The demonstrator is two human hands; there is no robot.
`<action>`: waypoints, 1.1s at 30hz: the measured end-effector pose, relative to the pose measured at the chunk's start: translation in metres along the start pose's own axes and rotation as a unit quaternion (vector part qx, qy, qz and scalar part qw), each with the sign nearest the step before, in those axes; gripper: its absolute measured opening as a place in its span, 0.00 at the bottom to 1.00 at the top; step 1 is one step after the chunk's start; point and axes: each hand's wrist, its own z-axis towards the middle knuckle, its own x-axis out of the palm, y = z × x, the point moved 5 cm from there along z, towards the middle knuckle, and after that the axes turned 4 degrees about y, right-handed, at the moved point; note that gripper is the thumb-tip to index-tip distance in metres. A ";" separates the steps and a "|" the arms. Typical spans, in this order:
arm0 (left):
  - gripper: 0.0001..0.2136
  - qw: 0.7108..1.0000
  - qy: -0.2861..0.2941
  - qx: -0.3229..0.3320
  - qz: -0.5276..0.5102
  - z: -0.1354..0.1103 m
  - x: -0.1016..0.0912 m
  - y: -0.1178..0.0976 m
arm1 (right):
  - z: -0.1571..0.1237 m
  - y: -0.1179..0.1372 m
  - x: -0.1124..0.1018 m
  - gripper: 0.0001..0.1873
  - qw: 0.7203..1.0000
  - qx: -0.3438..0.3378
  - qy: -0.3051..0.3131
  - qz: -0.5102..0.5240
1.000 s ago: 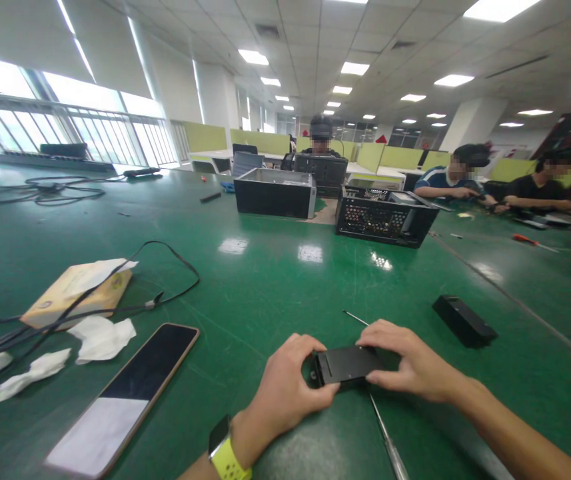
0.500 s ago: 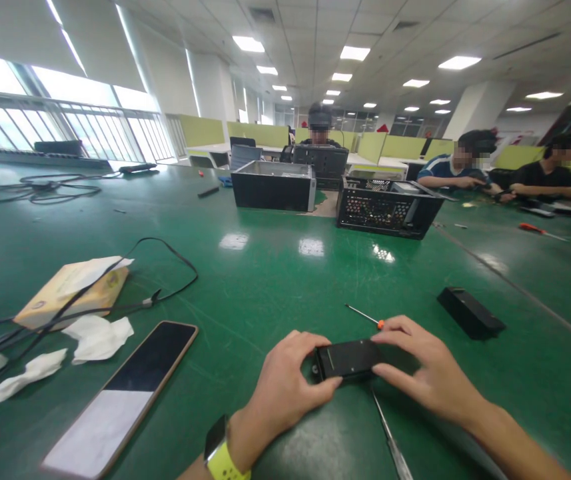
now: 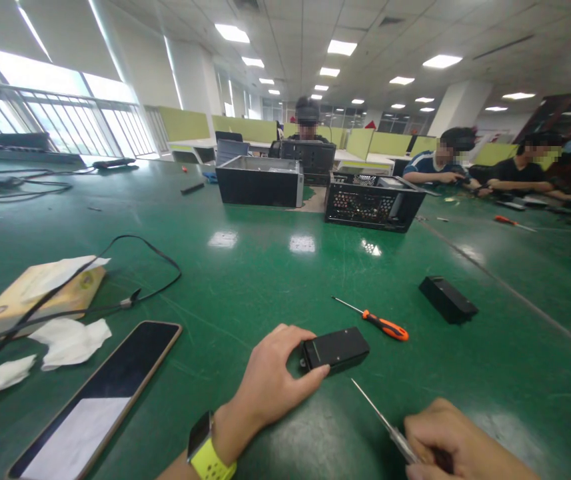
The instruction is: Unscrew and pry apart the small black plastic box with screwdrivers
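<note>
My left hand [image 3: 285, 363] grips a small black box-shaped part [image 3: 338, 350] by its left end, thumb on the near side and fingers on the far side. The part rests on the green table, with a small metal tab at its left end. At the lower right, my right hand [image 3: 452, 440] has its fingers curled round a thin silver tool [image 3: 378, 413] with a long narrow shaft, whose tip points toward the black part without touching it. Its exact kind is unclear. An orange and black screwdriver [image 3: 382, 325] lies just beyond the part.
Another black box-shaped part [image 3: 448, 299] lies to the right. A phone [image 3: 100, 393], crumpled tissues [image 3: 72, 340], a tissue pack [image 3: 40, 293] and a black cable [image 3: 165, 280] are on the left. Two computer cases [image 3: 260, 183] stand farther back. Several people [image 3: 440, 163] sit across the table.
My right hand has let go of the black part, moved down toward me and closed on the silver tool. My left hand keeps its grip. The view has shifted slightly.
</note>
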 end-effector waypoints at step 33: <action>0.16 1.000 0.006 -0.009 0.002 -0.003 0.005 0.001 | 0.031 0.026 0.029 0.21 0.983 0.072 -0.166 -0.023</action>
